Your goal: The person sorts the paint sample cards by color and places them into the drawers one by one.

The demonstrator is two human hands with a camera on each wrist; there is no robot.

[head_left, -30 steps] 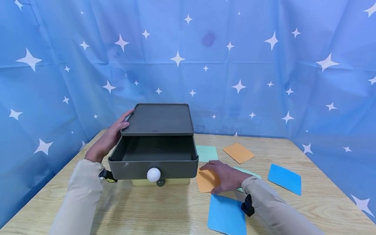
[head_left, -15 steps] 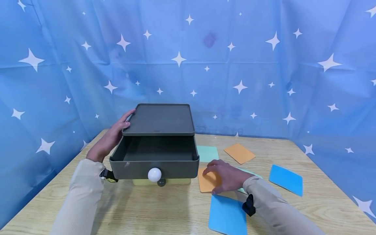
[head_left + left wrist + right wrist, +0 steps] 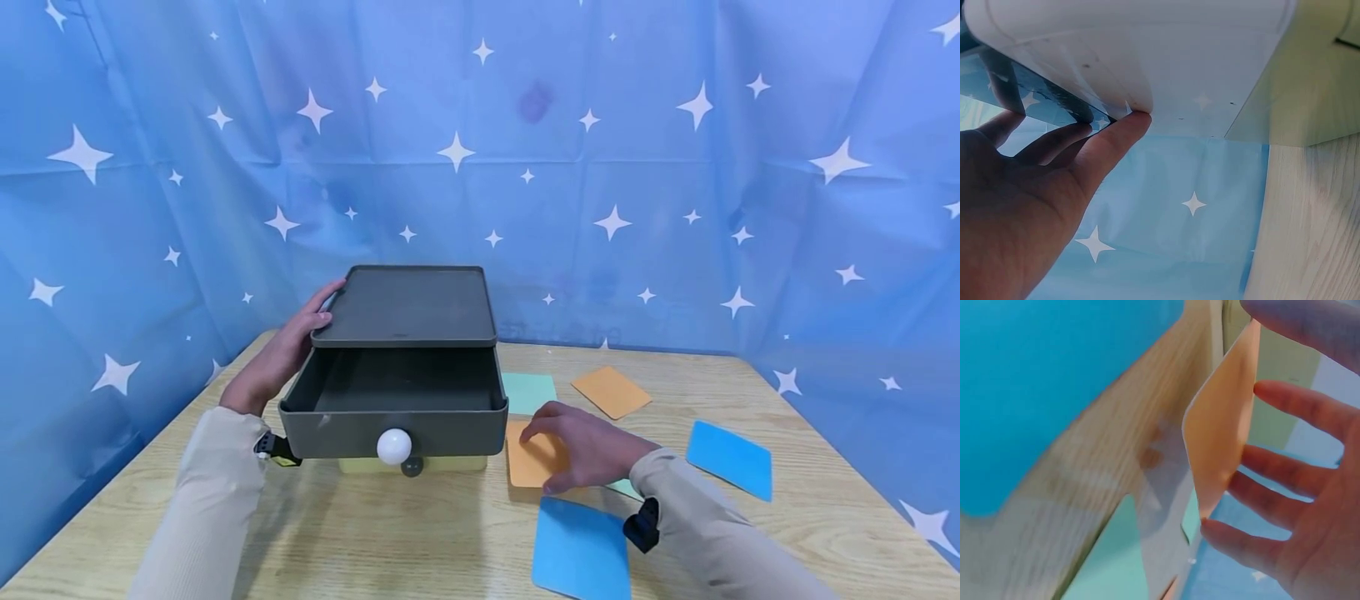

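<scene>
The right hand (image 3: 581, 454) only pinches the orange card (image 3: 528, 458) lightly at mid-frame, so it may slip before reaching the open drawer (image 3: 393, 408), which the flat left hand (image 3: 281, 354) steadies.

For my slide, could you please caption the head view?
Left hand steadies an open grey drawer box; right hand lifts an orange card.

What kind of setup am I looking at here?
Probably a staged recording booth rather than a home or office: a star-printed blue backdrop curtains off a wooden table holding only a grey drawer box and coloured cards.
</scene>
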